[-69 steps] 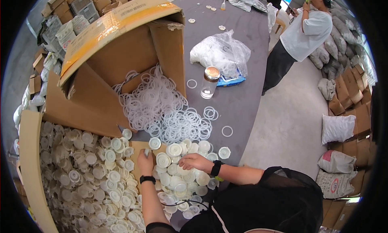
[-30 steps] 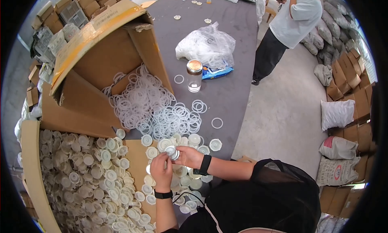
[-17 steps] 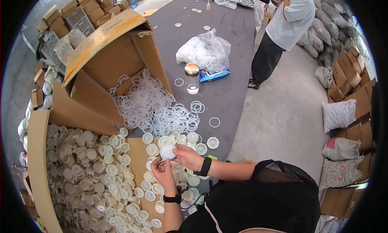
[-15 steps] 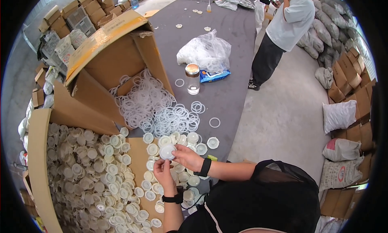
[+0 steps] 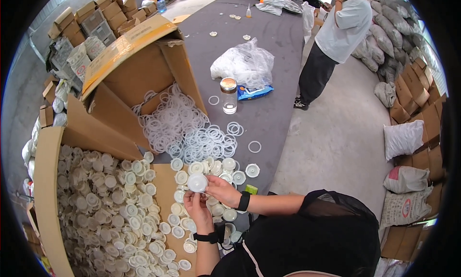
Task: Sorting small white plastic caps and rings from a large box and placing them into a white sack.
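The white round cap (image 5: 197, 182) is held above the near edge of the table (image 5: 283, 61), over the loose caps (image 5: 211, 169) spread there. Both grips are closed on it — the left hand (image 5: 196, 207) pinches its lower rim from below, the right hand (image 5: 222, 190) its right side. The flat face points up; the ring pile (image 5: 192, 130) lies farther in, toward the open carton (image 5: 139, 70).

One view only: head cam, fisheye, looks steeply down at the near end of the grey counter (image 5: 269, 118), hands close below, far counter end toward the pic's top.
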Tool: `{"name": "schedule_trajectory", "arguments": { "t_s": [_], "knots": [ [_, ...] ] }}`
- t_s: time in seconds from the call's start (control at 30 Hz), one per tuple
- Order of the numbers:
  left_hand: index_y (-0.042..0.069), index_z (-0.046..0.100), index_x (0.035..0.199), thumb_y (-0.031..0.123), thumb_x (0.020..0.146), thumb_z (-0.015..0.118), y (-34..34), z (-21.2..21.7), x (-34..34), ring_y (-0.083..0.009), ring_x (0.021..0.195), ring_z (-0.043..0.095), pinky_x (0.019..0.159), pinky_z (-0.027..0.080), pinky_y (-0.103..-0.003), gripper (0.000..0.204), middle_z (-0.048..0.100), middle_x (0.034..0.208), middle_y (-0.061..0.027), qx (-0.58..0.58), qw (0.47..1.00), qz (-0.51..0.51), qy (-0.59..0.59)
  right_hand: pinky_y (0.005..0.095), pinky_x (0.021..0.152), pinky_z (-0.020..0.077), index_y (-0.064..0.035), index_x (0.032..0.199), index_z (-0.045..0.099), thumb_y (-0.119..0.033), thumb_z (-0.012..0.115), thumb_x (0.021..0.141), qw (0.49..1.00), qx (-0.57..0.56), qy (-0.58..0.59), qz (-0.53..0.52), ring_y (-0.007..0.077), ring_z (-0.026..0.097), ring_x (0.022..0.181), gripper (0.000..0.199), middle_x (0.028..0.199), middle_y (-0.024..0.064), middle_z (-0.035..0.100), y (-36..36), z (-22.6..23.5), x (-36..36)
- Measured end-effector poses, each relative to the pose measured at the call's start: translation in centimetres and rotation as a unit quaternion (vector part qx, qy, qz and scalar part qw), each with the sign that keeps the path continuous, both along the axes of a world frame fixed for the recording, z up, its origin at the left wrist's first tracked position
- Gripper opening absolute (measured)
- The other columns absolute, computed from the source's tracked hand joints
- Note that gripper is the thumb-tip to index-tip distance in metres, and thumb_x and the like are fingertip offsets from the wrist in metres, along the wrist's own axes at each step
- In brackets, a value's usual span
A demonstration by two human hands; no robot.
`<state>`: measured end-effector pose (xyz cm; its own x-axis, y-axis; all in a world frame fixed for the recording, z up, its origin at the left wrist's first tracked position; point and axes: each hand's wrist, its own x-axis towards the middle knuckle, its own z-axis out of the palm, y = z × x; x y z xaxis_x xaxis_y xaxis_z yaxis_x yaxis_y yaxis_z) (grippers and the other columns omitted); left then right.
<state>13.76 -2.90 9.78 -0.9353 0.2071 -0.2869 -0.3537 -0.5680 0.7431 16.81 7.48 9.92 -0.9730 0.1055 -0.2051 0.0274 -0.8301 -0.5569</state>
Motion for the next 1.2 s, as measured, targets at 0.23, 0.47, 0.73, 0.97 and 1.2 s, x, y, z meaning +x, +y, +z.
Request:
{"name": "schedule_trajectory", "arguments": {
  "t_s": [0.23, 0.47, 0.73, 0.97, 1.2],
  "knots": [
    [0.003, 0.048, 0.094, -0.002, 0.075, 0.051, 0.1, 0.2, -0.1, -0.0096, 0.066, 0.048, 0.058, 0.041, -0.021, 0.02, 0.053, 0.083, -0.0049, -0.052, 0.999, 0.0, 0.009, 0.0255, 0.078, 0.0439, 0.0012, 0.106, 0.046, -0.003, 0.047, 0.078, 0.989, 0.141, -0.037, -0.009, 0.0134, 0.054, 0.089, 0.028, 0.097, 0.0063, 0.053, 0.3, 1.1, -0.3],
    [0.003, 0.05, 0.087, 0.004, 0.074, 0.049, -0.8, -1.4, -1.2, -0.0114, 0.065, 0.047, 0.059, 0.039, -0.023, 0.013, 0.053, 0.078, -0.0048, -0.01, 1.0, -0.027, 0.002, 0.0314, 0.068, 0.0496, 0.0005, 0.094, 0.049, -0.007, 0.039, 0.075, 0.995, 0.042, -0.078, 0.042, 0.0186, 0.057, 0.076, 0.023, 0.088, 0.0096, 0.054, 1.4, -0.9, -1.4],
    [0.002, 0.049, 0.081, 0.009, 0.075, 0.048, -0.2, -3.0, -2.6, -0.0117, 0.061, 0.046, 0.058, 0.039, -0.024, 0.009, 0.053, 0.074, -0.0051, -0.015, 0.999, -0.035, -0.025, 0.0295, 0.064, 0.0487, -0.0057, 0.087, 0.05, -0.021, 0.041, 0.081, 0.988, 0.025, -0.149, 0.018, 0.0143, 0.055, 0.074, 0.019, 0.083, 0.005, 0.053, 1.2, -2.3, -3.3],
    [0.004, 0.054, 0.077, 0.016, 0.078, 0.048, -1.4, -5.2, -5.5, -0.013, 0.077, 0.052, 0.071, 0.041, -0.027, 0.013, 0.056, 0.082, -0.0045, -0.023, 0.99, -0.102, -0.089, 0.0197, 0.055, 0.0391, -0.0076, 0.072, 0.054, -0.02, 0.048, 0.078, 0.98, 0.105, -0.112, 0.128, 0.0048, 0.048, 0.063, 0.015, 0.068, -0.0038, 0.049, 1.8, -4.3, -4.9],
    [0.001, 0.057, 0.067, 0.024, 0.076, 0.055, -1.5, -5.8, -14.0, -0.0128, 0.057, 0.051, 0.054, 0.039, -0.025, 0.024, 0.054, 0.064, -0.0047, -0.402, 0.871, -0.278, 0.052, 0.0196, 0.052, 0.0387, -0.0043, 0.072, 0.057, -0.026, 0.053, 0.076, 0.903, 0.274, -0.174, 0.283, 0.006, 0.048, 0.058, 0.023, 0.064, -0.0012, 0.052, 3.1, -4.7, -7.4]
  ]
}}
